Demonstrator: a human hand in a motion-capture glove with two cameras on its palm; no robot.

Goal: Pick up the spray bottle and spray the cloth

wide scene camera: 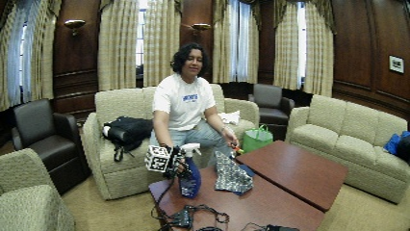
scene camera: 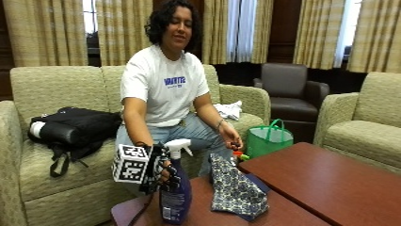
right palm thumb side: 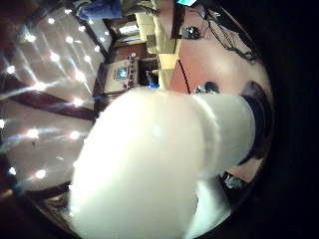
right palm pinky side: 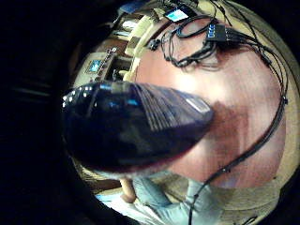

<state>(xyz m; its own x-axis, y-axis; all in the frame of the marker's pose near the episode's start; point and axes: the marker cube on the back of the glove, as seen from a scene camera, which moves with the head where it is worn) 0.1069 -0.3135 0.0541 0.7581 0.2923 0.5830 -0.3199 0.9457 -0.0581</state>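
Worktop point(scene camera: 325, 183) filled lower right of outside view. Cloth point(scene camera: 235, 188) held upright lower centre by bare hand point(scene camera: 230, 141). Spray bottle point(scene camera: 175, 188) stood lower left, gloved right hand point(scene camera: 164, 172) curled round neck. Gripping done; lifting, spraying remained.

right hand point(scene camera: 164, 173) — grip curled round spray bottle point(scene camera: 175, 193); bare hand point(scene camera: 233, 141) — raised

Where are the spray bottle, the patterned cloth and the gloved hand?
spray bottle point(scene camera: 175, 200), outside view, blue body.
patterned cloth point(scene camera: 235, 190), outside view, middle of the fabric.
gloved hand point(scene camera: 164, 174), outside view, fingers round the bottle's neck.
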